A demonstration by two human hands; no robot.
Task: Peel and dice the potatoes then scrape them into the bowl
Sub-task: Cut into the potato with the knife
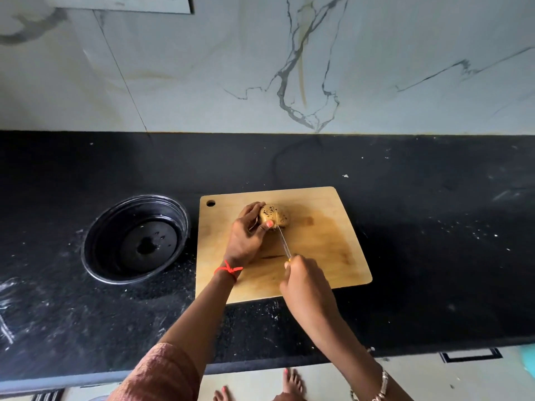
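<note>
Left hand [246, 234] curled over potato [276, 213], thumb forward; right hand [304, 282] fisted round knife [284, 242]; both forearms reaching forward

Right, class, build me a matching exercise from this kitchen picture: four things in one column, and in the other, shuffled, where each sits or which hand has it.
Things
1. black round bowl
2. pale wooden cutting board
3. speckled yellow-brown potato
4. thin steel knife

Places
A. gripped by the right hand
B. steadied by the left hand
C. on the black counter, left of the board
D. lying under the potato

Pairs: 1-C, 2-D, 3-B, 4-A.
</note>
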